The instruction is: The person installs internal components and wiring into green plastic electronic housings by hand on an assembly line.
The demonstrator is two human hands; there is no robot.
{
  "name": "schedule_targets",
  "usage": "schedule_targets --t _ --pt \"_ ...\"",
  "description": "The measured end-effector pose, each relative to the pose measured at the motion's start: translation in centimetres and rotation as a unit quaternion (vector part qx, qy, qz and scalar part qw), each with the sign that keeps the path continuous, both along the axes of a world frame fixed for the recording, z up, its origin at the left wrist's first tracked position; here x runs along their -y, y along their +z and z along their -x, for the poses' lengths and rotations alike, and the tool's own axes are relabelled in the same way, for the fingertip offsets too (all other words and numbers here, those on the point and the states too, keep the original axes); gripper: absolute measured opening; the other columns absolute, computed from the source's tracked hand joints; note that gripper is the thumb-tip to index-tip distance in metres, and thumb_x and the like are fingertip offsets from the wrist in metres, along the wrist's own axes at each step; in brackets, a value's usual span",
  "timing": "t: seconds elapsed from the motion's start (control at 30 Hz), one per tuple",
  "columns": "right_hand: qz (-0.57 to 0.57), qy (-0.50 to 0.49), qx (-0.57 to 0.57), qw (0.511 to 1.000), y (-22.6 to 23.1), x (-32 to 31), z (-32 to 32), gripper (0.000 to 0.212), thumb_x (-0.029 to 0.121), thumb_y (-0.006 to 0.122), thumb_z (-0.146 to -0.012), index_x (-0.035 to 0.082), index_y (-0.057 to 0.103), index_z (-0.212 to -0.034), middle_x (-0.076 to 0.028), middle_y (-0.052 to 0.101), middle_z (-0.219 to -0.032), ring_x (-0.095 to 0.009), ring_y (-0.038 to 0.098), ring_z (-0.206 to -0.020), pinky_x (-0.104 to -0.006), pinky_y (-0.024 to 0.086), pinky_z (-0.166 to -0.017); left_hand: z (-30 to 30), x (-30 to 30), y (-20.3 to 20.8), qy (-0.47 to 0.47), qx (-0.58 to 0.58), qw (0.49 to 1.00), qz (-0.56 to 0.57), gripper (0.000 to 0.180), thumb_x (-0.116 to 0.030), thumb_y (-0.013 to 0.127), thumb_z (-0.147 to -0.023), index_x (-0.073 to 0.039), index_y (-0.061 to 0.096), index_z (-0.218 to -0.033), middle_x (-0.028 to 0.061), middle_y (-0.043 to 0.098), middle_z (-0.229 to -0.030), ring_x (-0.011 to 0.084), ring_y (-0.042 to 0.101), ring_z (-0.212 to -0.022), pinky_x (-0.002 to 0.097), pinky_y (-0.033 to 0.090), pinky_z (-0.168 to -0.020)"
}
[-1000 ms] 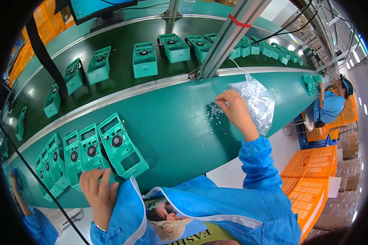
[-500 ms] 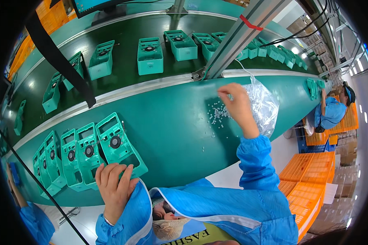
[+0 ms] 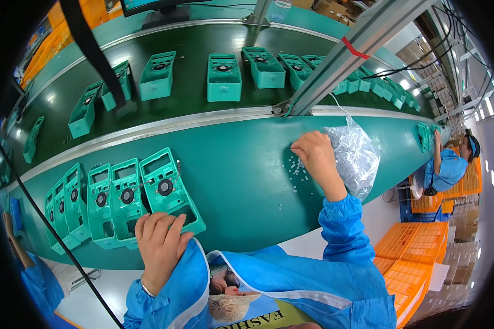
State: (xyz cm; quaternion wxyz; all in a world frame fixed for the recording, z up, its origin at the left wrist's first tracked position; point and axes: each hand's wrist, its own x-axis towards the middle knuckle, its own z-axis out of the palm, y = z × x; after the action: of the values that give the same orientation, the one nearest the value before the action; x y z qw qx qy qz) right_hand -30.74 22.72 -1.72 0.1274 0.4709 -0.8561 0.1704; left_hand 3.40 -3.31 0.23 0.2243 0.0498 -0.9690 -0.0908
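Teal plastic casings [image 3: 170, 189] lie in a row along the near left of the green desk [image 3: 247, 164]. The left hand [image 3: 159, 244] rests flat, fingers spread and loosely open, on the near edge of the rightmost casing, gripping nothing. Further right, the right hand [image 3: 315, 159] has its fingertips pinched down among small white parts [image 3: 292, 167] scattered on the desk, though whether it has hold of one I cannot tell. A clear plastic bag [image 3: 357, 156] lies just right of that hand, touching it. More casings stand on the dark conveyor belt [image 3: 192, 109] on the far side.
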Motion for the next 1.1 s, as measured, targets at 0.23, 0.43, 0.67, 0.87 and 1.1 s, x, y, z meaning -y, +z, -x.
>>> schedule_targets --t 0.23,0.43,0.67,0.87,1.1 --pt "-0.001 -0.007 -0.017 1.0 -0.4 -0.7 -0.3 0.009 0.007 0.079 -0.077 0.008 0.075 -0.085 -0.006 0.069 -0.087 -0.029 0.063 -0.089 -0.0433 0.047 -0.083 0.8 -0.6 0.4 0.02 -0.007 1.0 -0.021 0.04 -0.03 0.079 -0.082 -0.011 0.071 -0.115 0.0028 0.067 -0.102 0.0242 0.063 -0.104 0.0453 0.046 -0.096" --pt "0.023 0.015 -0.006 1.0 1.7 1.6 -1.7 0.01 0.003 0.079 -0.079 0.006 0.074 -0.087 -0.009 0.07 -0.09 -0.031 0.064 -0.091 -0.0429 0.048 -0.085 0.6 -1.1 0.1 -0.048 -0.004 0.997 -0.058 0.037 -0.023 0.082 -0.078 -0.012 0.071 -0.111 -0.0004 0.066 -0.091 0.0184 0.065 -0.094 0.0414 0.046 -0.091" --pt "0.053 0.309 0.247 0.917 4.4 14.5 -8.5 0.012 0.001 0.077 -0.084 0.004 0.072 -0.094 -0.009 0.07 -0.094 -0.031 0.063 -0.094 -0.0402 0.051 -0.084 0.5 -1.7 -0.3 -0.108 -0.007 0.989 -0.102 0.025 -0.02 0.073 -0.085 -0.012 0.072 -0.108 -0.0009 0.061 -0.085 0.0171 0.063 -0.089 0.0415 0.048 -0.1" --pt "0.019 0.272 0.257 0.927 1.8 17.9 -9.7 0.011 0.001 0.077 -0.084 0.005 0.073 -0.094 -0.008 0.068 -0.096 -0.029 0.062 -0.096 -0.0405 0.05 -0.084 0.9 -1.2 -0.9 -0.142 -0.007 0.985 -0.093 0.028 -0.015 0.069 -0.084 -0.014 0.073 -0.111 -0.0021 0.059 -0.083 0.0154 0.061 -0.082 0.0407 0.048 -0.1" --pt "0.028 0.231 0.245 0.941 1.3 18.6 -11.4 0.008 0.007 0.079 -0.082 0.007 0.074 -0.088 -0.004 0.067 -0.093 -0.028 0.062 -0.093 -0.0411 0.047 -0.084 1.1 -1.3 -1.5 -0.146 -0.047 0.981 -0.118 0.027 -0.013 0.065 -0.085 -0.007 0.072 -0.11 0.0019 0.054 -0.08 0.0189 0.059 -0.082 0.0393 0.049 -0.098"
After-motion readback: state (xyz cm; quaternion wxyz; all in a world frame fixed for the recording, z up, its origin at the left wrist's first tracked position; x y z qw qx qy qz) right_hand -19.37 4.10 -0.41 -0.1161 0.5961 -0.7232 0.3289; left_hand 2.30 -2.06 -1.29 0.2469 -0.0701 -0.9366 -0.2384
